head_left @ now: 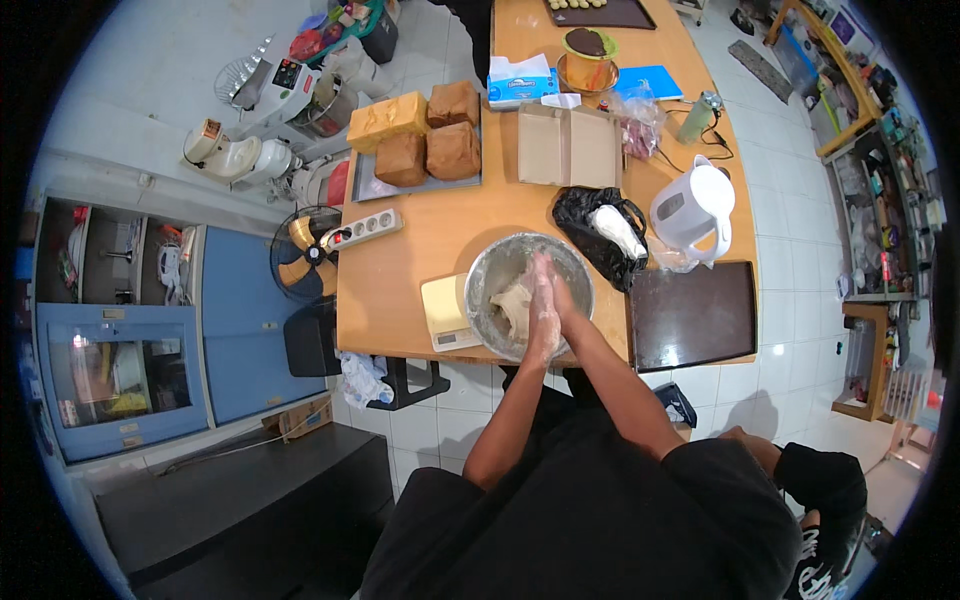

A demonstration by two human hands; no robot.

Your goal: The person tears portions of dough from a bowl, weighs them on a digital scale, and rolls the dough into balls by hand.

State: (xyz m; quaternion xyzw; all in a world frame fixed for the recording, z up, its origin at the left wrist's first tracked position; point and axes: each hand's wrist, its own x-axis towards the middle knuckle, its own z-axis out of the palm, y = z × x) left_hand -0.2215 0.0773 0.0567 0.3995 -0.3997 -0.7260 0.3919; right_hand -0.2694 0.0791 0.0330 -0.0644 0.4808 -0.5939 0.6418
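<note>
A metal mixing bowl (476,300) stands near the front edge of the table, its inner wall smeared with flour or dough. A pale lump of dough (514,306) lies in it, on the left side. Over the bowl, my left hand (543,310) and my right hand (564,300) are laid palm to palm, fingers straight and pointing away from me. White flour or dough coats the left hand down to the wrist. Whether anything is between the palms is hidden. Partly behind the bowl's left side is a pale yellow kitchen scale (440,305).
Right of the bowl are a black plastic bag (585,215), a dark baking tray (693,315) and a white electric kettle (692,210). Farther off are an open cardboard box (570,147), bread loaves (400,158) on a tray and a power strip (366,229). Another person (815,490) is at lower right.
</note>
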